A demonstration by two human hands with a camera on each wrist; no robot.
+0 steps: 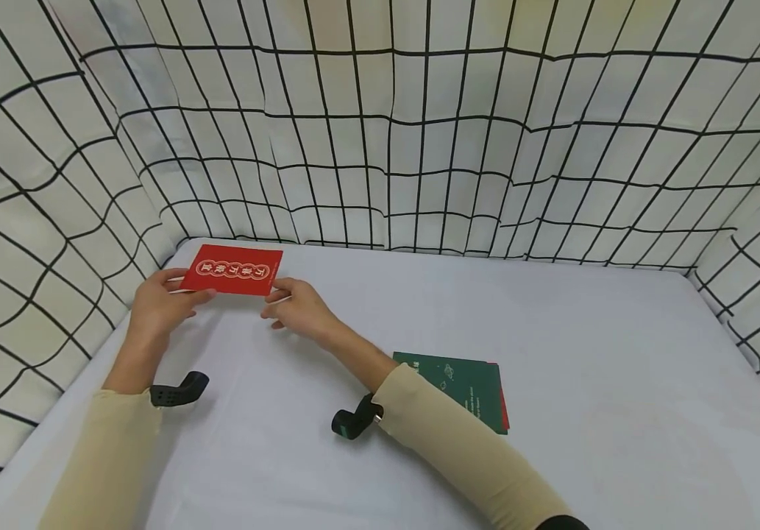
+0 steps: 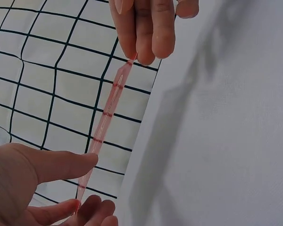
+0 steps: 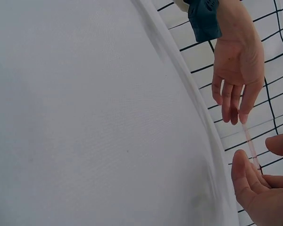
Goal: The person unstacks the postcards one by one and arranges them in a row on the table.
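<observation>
Both hands hold a flat red envelope (image 1: 232,270) over the far left part of the white table, its face printed with a row of linked circles and characters. My left hand (image 1: 157,309) pinches its left end between thumb and fingers. At the right end, near the lower corner, my right hand (image 1: 302,311) grips it with the fingertips. Seen nearly edge-on in the left wrist view, the envelope (image 2: 106,113) spans between the two hands, and its shadow falls on the table. Only a thin pinkish strip of it shows in the right wrist view.
A dark green printed card or booklet (image 1: 469,379) lies on the table, partly behind the right sleeve, with a red edge (image 1: 504,412) showing beneath it. Black grid netting (image 1: 389,118) over white cloth walls the back and both sides of the table (image 1: 618,390).
</observation>
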